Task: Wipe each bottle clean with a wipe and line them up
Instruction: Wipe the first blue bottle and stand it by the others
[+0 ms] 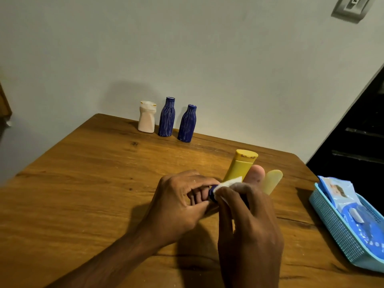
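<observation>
A small dark blue bottle [212, 192] is held over the table between both hands and is mostly hidden by them. My left hand [179, 204] grips its cap end. My right hand [248, 221] wraps a white wipe [228, 182] around its body. Behind the hands stand a yellow bottle [239, 166], a pink bottle [254, 175] and a pale yellow bottle [272, 181]. At the back of the wooden table [83, 183], a white bottle [147, 117] and two ribbed blue bottles [166, 117] [187, 123] stand in a row by the wall.
A light blue plastic basket [332, 223] holding a blue pack of wipes [340, 194] sits at the table's right edge. A dark opening lies beyond the table on the right. The wall runs along the table's far edge.
</observation>
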